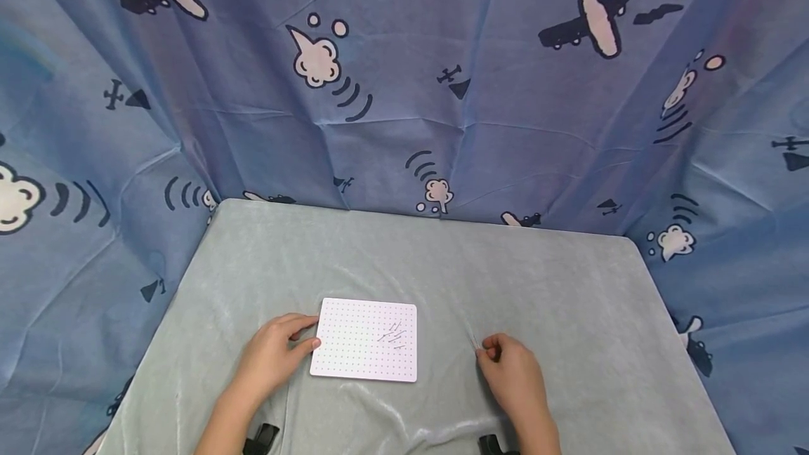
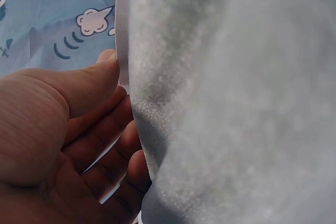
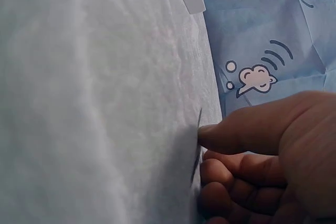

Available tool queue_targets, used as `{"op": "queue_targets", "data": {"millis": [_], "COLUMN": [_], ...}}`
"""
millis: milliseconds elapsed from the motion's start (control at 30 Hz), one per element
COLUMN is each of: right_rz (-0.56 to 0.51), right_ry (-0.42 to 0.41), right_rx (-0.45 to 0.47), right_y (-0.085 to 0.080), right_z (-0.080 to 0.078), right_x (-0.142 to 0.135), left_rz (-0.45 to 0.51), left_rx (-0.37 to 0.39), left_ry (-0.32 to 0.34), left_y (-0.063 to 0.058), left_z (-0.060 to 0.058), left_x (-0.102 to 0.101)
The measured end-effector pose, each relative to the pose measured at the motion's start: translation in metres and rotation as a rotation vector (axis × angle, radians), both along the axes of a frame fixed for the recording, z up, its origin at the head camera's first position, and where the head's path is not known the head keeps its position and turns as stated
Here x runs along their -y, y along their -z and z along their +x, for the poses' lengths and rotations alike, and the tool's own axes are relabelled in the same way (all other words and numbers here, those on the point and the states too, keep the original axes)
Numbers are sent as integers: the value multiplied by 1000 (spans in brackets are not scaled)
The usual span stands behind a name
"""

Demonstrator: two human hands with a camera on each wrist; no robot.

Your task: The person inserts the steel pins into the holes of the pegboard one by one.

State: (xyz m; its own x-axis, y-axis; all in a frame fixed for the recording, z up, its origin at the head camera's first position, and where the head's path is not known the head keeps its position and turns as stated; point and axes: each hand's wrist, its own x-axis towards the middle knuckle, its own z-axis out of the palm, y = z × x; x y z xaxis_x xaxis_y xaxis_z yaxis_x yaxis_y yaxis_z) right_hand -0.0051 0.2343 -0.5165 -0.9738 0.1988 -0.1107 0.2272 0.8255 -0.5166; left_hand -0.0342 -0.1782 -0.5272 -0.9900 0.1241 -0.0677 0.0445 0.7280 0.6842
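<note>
A white board (image 1: 347,343) with a grid of small dots or holes lies on the cloth-covered table. Several thin dark slivers (image 1: 393,335) are on its right half; their kind is too small to tell. At the board's left edge, my left hand (image 1: 273,353) touches it with thumb and fingertips. The left wrist view shows the thumb (image 2: 94,85) against the edge of the board (image 2: 122,30). To the right of the board, my right hand (image 1: 510,371) pinches a thin pointed metallic piece (image 1: 474,341) close to the cloth. In the right wrist view this thin piece (image 3: 197,153) appears at the thumb tip.
Grey, slightly wrinkled cloth (image 1: 537,279) covers the table. A blue curtain (image 1: 392,90) printed with planes and clouds hangs behind and at both sides. Black wrist mounts (image 1: 260,439) show near both wrists.
</note>
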Motion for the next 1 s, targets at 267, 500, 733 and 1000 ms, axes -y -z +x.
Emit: {"op": "queue_targets", "data": {"millis": [267, 500, 733, 1000], "right_rz": [11, 34, 54, 70], "right_ry": [-15, -31, -38, -30], "right_rx": [-4, -2, -18, -58], "right_y": [2, 3, 3, 6], "right_z": [0, 1, 1, 2], "right_x": [2, 4, 6, 6], "left_rz": [-6, -4, -11, -14], "left_rx": [-13, -24, -17, -15], "left_ry": [0, 3, 4, 6], "left_y": [1, 2, 1, 1], "left_z": [0, 0, 0, 1], "left_x": [0, 0, 0, -1]}}
